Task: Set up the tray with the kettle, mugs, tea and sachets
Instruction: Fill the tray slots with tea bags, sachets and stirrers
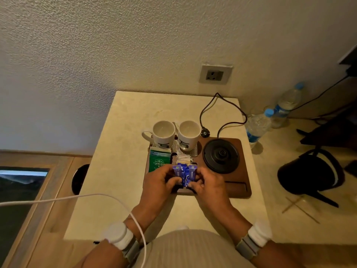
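Both hands are over the near-left part of the wooden tray [238, 187], which sits toward the counter's [123, 132] right edge: the left hand [157, 182] and right hand [207, 183] each pinch blue sachets [185, 172], standing them up in their slot. If the grip loosens, the slippery packets could topple or spill over the tray's near rim (the slot looks crowded). The kettle [311, 172] still sits off to the right, its base [221, 156] bare.
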`<control>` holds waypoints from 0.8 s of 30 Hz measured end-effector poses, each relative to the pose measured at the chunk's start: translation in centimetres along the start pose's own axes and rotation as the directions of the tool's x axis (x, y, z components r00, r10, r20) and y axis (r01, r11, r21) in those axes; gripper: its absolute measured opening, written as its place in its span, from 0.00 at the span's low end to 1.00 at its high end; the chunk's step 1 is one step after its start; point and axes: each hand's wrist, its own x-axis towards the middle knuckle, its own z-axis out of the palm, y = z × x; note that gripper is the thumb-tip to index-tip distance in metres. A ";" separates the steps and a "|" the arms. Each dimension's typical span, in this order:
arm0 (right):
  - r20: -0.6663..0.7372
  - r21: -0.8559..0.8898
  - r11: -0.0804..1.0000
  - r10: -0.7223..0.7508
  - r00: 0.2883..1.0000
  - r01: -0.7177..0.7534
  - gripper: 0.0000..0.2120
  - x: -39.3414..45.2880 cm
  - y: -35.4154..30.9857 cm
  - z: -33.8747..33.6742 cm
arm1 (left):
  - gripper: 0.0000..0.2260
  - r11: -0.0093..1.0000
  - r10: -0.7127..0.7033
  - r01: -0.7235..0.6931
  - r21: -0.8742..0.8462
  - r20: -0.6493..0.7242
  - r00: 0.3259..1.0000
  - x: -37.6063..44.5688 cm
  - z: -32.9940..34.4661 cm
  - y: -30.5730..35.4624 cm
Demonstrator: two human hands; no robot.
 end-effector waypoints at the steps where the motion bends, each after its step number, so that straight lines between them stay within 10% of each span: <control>1: -0.013 -0.002 1.000 -0.002 1.000 0.002 0.18 -0.1 0.0 0.1 | 0.16 1.000 0.004 -0.004 0.009 0.004 1.000 0.1 0.2 -0.4; 16: -0.034 0.074 0.997 0.041 0.999 -0.038 0.28 0.1 0.3 -0.2 | 0.27 0.982 -0.002 0.006 0.189 -0.022 1.000 0.1 0.1 -1.6; 24: -0.079 0.217 0.974 0.086 0.993 -0.068 0.25 -0.8 1.7 -2.0 | 0.12 0.998 0.060 -0.059 0.026 -0.022 0.998 -3.0 -2.4 0.2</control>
